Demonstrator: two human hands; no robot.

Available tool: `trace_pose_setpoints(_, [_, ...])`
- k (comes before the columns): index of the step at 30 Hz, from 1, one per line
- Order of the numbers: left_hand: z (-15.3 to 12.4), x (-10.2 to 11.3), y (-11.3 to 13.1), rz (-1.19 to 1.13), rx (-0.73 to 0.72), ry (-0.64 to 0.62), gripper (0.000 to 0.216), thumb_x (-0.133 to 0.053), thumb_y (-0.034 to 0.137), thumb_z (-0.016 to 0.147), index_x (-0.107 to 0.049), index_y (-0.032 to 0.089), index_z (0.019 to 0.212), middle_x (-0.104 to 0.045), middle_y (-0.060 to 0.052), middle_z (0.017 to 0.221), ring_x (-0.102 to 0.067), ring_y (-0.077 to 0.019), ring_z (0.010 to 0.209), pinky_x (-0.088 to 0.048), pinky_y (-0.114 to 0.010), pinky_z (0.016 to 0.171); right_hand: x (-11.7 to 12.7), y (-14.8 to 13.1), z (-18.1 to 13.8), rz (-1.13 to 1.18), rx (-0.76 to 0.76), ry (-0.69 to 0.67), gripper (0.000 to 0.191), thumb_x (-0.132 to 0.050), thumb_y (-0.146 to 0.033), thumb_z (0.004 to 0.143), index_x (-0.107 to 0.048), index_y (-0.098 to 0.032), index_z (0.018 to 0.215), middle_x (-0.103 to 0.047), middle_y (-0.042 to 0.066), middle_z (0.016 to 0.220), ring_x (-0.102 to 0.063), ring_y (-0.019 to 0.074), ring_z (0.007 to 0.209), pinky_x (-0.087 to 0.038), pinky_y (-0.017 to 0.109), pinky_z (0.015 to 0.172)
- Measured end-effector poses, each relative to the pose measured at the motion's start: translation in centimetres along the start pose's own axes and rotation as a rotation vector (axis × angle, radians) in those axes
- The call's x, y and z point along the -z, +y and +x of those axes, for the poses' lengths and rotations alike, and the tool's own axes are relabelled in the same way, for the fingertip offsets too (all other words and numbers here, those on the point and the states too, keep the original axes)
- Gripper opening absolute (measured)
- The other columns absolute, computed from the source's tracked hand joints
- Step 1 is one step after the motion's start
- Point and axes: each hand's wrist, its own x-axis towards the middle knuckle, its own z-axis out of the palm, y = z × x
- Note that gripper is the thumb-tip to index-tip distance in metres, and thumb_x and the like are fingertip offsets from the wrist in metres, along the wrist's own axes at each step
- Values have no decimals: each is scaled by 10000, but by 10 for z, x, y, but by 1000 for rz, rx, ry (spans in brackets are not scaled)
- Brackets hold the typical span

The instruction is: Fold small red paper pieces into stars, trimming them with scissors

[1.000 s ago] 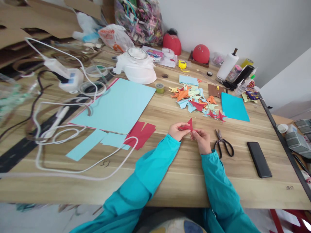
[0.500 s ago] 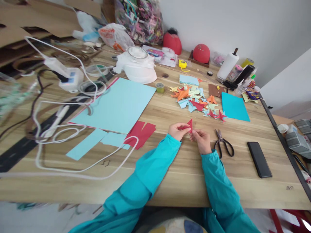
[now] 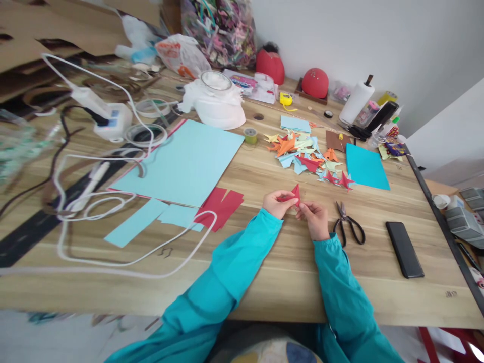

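Between my two hands is a small piece of folded red paper (image 3: 296,193), its pointed tip turned away from me. My left hand (image 3: 279,202) pinches its left side between thumb and fingers. At its lower right edge, the fingertips of my right hand (image 3: 314,216) are closed on the paper. Beyond my hands lies a loose heap of folded paper cranes (image 3: 298,151) in orange, red, pale blue and pale yellow. Black-handled scissors (image 3: 347,222) lie with their blades slightly apart, just right of my right hand.
A black phone (image 3: 404,249) lies at the right. Light blue sheets (image 3: 185,161), red paper strips (image 3: 221,207) and a looping white cable (image 3: 132,262) cover the left side. Bright blue paper (image 3: 366,166), a yellow tape measure (image 3: 286,99) and a red pincushion (image 3: 315,83) are farther back.
The view has shifted very slightly. Both hands keep their hold on the red paper, with hardly any visible movement.
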Motion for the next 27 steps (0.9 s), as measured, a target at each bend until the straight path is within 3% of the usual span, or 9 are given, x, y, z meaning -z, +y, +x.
trace_pose_setpoints(8, [0, 2, 0, 37, 43, -39, 294, -740, 259, 484, -612, 109, 701, -620, -6, 536, -534, -99, 394, -464, -233, 421, -1, -4, -1, -12, -30, 17, 174, -650, -321, 664, -609, -153, 676, -636, -2, 551, -537, 99, 406, -445, 229, 428])
trace_pose_setpoints(17, [4, 4, -9, 91, -44, -151, 436, -761, 220, 445, -633, 112, 847, -660, -43, 684, -610, -150, 607, -504, -258, 576, 2, -4, 1, 107, -85, 22, 157, -662, -299, 656, -614, -149, 649, -614, -9, 513, -523, 93, 397, -423, 213, 407])
trace_pose_setpoints(27, [3, 3, -6, 101, -24, -140, 452, -765, 216, 440, -637, 111, 860, -662, -57, 716, -604, -147, 609, -498, -258, 578, 1, -2, 1, 85, -55, 30, 186, -652, -336, 664, -611, -155, 672, -636, 2, 559, -536, 105, 417, -423, 235, 418])
